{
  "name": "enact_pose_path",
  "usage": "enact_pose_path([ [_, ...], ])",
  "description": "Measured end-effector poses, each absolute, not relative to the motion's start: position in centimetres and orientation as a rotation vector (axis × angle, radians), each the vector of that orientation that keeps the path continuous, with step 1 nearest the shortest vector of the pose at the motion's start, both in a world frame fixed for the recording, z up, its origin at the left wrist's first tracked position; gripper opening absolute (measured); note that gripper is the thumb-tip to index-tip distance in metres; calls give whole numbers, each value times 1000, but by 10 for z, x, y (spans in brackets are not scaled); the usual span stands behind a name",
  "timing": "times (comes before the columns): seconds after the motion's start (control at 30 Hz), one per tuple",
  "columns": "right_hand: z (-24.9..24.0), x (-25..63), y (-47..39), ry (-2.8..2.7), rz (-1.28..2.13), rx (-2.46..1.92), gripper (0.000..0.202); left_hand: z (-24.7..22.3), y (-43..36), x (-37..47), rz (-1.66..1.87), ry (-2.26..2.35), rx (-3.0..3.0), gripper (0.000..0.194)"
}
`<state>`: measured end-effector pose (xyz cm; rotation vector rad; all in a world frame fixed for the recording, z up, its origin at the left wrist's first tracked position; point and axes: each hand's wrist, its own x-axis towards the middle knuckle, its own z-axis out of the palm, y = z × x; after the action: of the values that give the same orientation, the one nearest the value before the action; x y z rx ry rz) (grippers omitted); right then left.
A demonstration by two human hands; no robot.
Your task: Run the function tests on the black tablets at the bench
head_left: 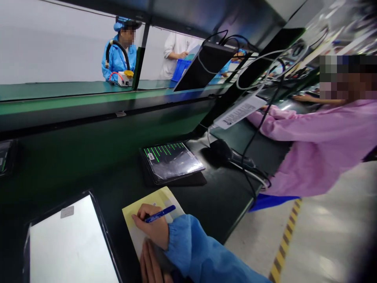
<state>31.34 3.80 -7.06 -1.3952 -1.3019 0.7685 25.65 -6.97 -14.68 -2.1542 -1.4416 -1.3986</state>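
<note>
My right hand (154, 228), in a blue sleeve, grips a blue pen (160, 214) over a yellow-edged sheet of paper (134, 214). Its tip is hidden behind the fingers. Below it, at the lower edge of the view, my left hand (151, 265) lies flat with fingers stretched out on the paper's lower part. To the left is a large device with a lit white screen (70, 243) and a small grey label. Just beyond the paper sits a tablet (172, 159) with green text lines on its dark screen, a barcode sticker and a clear film.
A black handheld scanner (229, 153) and its cables lie right of the tablet. A white labelled box (240, 112) hangs on cables above. A person in pink (321, 137) works close on the right. Others stand behind the bench divider. Another device (6, 157) is at far left.
</note>
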Motion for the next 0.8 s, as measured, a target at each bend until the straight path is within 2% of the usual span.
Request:
enact_pose_path([
  [0.27,-74,312,38,-1335,677,-1420,26,-141,-67,263,-1522,-1486,-2074,29],
  [0.8,-73,311,36,-1326,756,-1443,27,-143,-73,255,-1345,-1478,-2176,36],
])
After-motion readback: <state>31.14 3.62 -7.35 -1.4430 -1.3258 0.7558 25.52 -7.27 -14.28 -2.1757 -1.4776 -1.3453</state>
